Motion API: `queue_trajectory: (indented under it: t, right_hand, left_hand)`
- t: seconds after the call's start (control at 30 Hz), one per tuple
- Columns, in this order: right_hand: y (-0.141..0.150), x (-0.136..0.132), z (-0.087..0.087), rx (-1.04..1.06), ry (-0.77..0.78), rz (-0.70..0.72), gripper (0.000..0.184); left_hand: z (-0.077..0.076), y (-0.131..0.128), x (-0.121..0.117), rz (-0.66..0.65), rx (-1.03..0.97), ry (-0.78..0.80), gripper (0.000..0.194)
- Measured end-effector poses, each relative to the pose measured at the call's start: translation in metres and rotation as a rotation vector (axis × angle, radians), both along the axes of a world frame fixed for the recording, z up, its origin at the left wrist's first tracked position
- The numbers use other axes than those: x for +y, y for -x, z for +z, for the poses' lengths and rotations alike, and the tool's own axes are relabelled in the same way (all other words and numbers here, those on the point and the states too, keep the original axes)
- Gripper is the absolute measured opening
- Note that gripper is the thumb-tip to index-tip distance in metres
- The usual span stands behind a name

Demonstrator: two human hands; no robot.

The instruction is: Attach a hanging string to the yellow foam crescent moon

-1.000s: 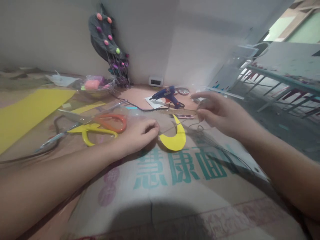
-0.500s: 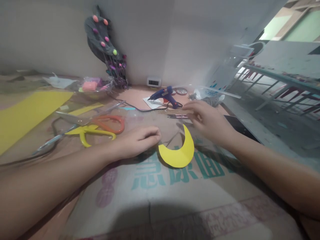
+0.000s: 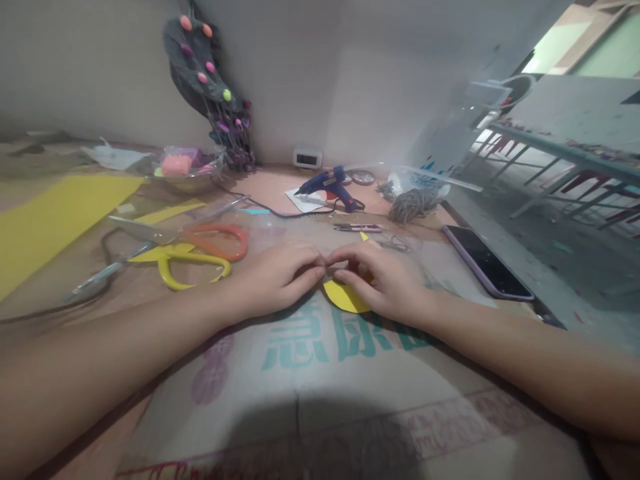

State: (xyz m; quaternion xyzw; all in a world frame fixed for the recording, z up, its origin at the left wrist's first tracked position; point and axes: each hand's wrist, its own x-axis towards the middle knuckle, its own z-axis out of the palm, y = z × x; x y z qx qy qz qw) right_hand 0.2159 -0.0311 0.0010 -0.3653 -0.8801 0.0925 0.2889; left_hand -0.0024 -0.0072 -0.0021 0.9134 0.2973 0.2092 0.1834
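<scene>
A yellow crescent-shaped paper cutout [image 3: 345,297] lies on a printed sack [image 3: 320,380] spread over the floor. My right hand [image 3: 380,277] rests over most of the crescent, fingers curled and pinching at its left tip. My left hand [image 3: 280,273] lies just left of it, fingers closed, its fingertips meeting those of the right hand at the same tip. What the pinch holds is too small to see. A thin thread or wire [image 3: 395,243] trails behind the right hand.
Orange-handled scissors [image 3: 200,239] and yellow-handled scissors [image 3: 170,263] lie to the left. A blue glue gun [image 3: 330,187] with its cord, small snips [image 3: 357,228], a twine bundle [image 3: 413,202] and a phone [image 3: 485,260] sit behind and right. Yellow sheet [image 3: 55,217] at far left.
My right hand came down from mid-air at the right and landed on the yellow crescent, meeting the left hand's fingertips. The left hand stayed put. The phone and twine are now uncovered.
</scene>
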Motion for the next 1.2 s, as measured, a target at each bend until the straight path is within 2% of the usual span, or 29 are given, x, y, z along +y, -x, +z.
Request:
queue_trajectory:
  t: [0.13,0.23,0.47,0.7,1.2]
  right_hand:
    - [0.0002,0.0003,0.0008,-0.01,0.101,0.05,0.014]
    - [-0.0004,0.0009,-0.0007,-0.023,0.122,0.054,0.013]
    - [-0.0014,0.005,-0.0027,-0.047,0.072,0.007,0.013]
    - [-0.0019,0.0084,-0.0018,-0.066,0.016,0.051,0.015]
    - [-0.0005,0.0078,-0.0044,-0.09,-0.032,0.009,0.015]
  left_hand:
    - [-0.0002,-0.0001,0.0005,0.005,0.014,0.007,0.025]
    - [0.0004,-0.0002,0.0008,-0.007,0.028,-0.008,0.027]
    - [-0.0007,-0.0001,0.0016,-0.008,0.03,-0.01,0.028]
    - [-0.001,-0.0007,0.0023,0.015,0.023,-0.009,0.027]
    - [0.0001,0.0,0.0021,-0.059,0.011,-0.002,0.026]
